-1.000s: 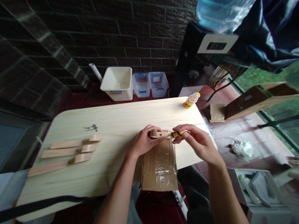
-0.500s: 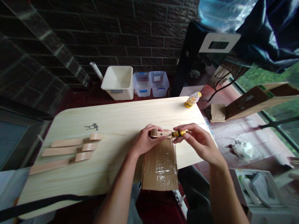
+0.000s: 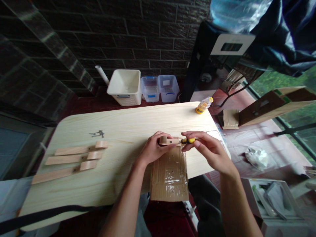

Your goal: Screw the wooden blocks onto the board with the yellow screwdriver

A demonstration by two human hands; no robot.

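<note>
The left hand (image 3: 155, 148) pinched a small wooden piece (image 3: 174, 141) between thumb and fingers, its grip closed to the width of the wood. The wooden piece lay crosswise at the far end of a taped cardboard slab (image 3: 168, 177), which jutted over the near edge of the table (image 3: 123, 125). The right hand (image 3: 209, 148) held the yellow-and-black handle of a short screwdriver (image 3: 189, 141) between thumb and fingertips, its other fingers loosely curled. The tool pointed left at the right end of the wooden piece; whether its tip touched was too small to tell.

On the table's left lay three wooden strips (image 3: 71, 150), each with a curved block at its right end, and beyond them a little cluster of screws (image 3: 100, 133).

Past the table's far edge stood a cream bin (image 3: 128, 100), open at the top with its pale inner floor showing. Just beside it came a clear box with a blue latch (image 3: 150, 99), then a second clear box (image 3: 169, 99) with a white label inside view. A see-through bottle with a yellow base (image 3: 203, 106) stood near the table's far right corner. Farther right, a tall cardboard carton (image 3: 259, 108) leaned open-ended, and at the lower right a white-rimmed box (image 3: 250, 197) held pale, wrapped-looking items (image 3: 274, 197).
</note>
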